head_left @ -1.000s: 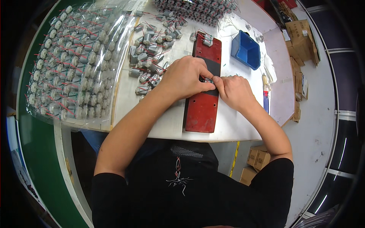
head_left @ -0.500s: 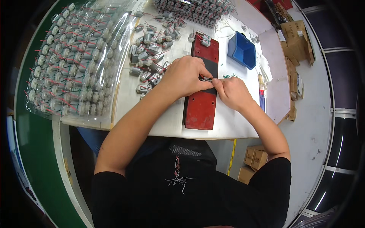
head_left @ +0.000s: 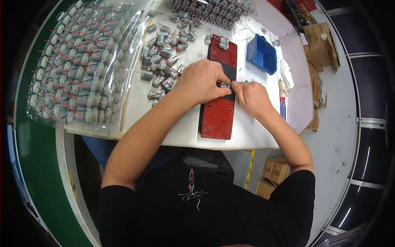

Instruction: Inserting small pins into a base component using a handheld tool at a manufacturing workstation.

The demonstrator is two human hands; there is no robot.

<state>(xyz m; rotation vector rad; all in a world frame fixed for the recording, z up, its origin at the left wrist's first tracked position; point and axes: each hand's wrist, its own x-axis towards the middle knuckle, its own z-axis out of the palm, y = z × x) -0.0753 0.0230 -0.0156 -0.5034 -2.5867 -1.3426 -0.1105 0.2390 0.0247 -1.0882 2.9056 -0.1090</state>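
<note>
Over the black middle band of a long red block (head_left: 217, 119), my left hand (head_left: 202, 82) pinches a small motor (head_left: 223, 85) between thumb and fingers. Most of that motor is hidden by the fingers; a bit of grey metal and green shows. My right hand (head_left: 254, 98) is closed just right of it, thumb and curled forefinger pressed together at the block's right edge. What those fingers hold is too small to make out. Another small motor (head_left: 223, 43) with wires rests on the block's far end.
Loose small motors (head_left: 161, 57) lie left of the block. Clear plastic trays (head_left: 78, 70) full of motors are stacked at far left, and another stack (head_left: 214, 12) stands at the back. At right are a blue bin (head_left: 263, 54), green scraps and a blue-handled tool (head_left: 283, 103).
My right thumb and forefinger have drawn slightly away from the motor, leaving more of it showing. My left hand stays nearly in place, still pinching it.
</note>
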